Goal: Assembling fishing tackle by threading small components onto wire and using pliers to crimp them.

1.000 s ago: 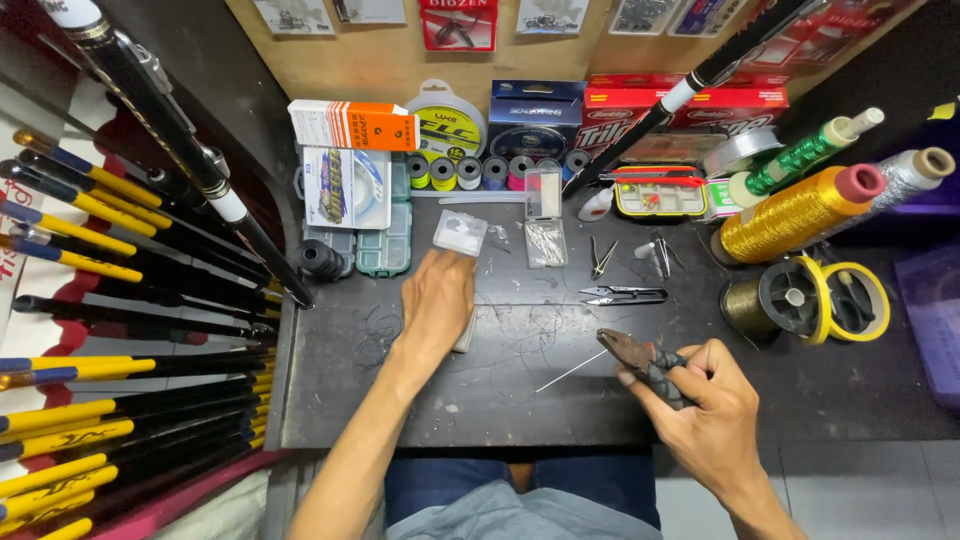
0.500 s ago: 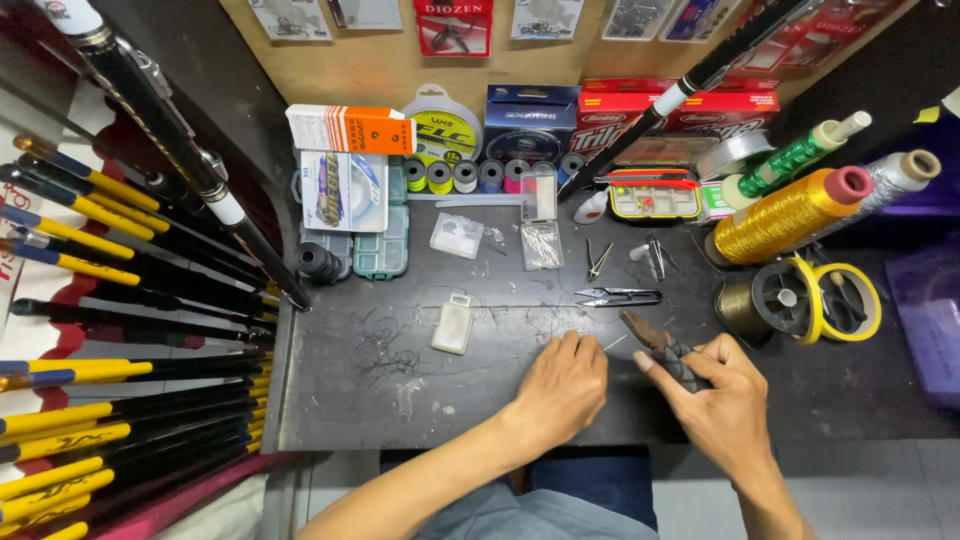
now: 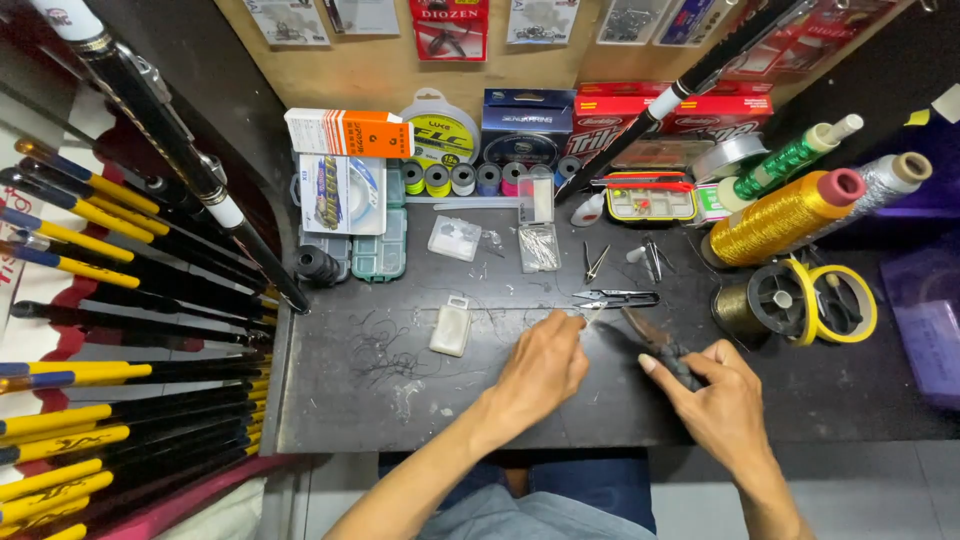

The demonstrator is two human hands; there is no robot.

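**Reporter:** Dark workbench, crowded at the back and strewn with cut thread: what lies along it, from the left?

**Photographer:** Black and yellow fishing rods are racked down the left edge. Next to them stands a small green tackle box, and in front of it a little clear plastic case lies flat on the bench. Near the middle, the person's left hand has its thumb and fingers pinched together on a thin pale stick, tip pointing up and right.

**Reporter:** And the other hand?

**Photographer:** The right hand is wrapped around the handles of dark pliers. Their nose points toward the stick, close to it but seemingly not touching. I cannot tell whether the nose is open. Small scissors lie flat just above both hands, and a gold thread spool and a yellow-rimmed reel sit to the right.

**Reporter:** What could go wrong here?

**Photographer:** As I judge it, the stick is slim and held only at its end, so a hard squeeze from the pliers could bend or snap it. A slip of the nose could nick the left fingertips, which sit very near. The loose thread under the wrists could snag, and a stray elbow might knock the case or the upright spools.
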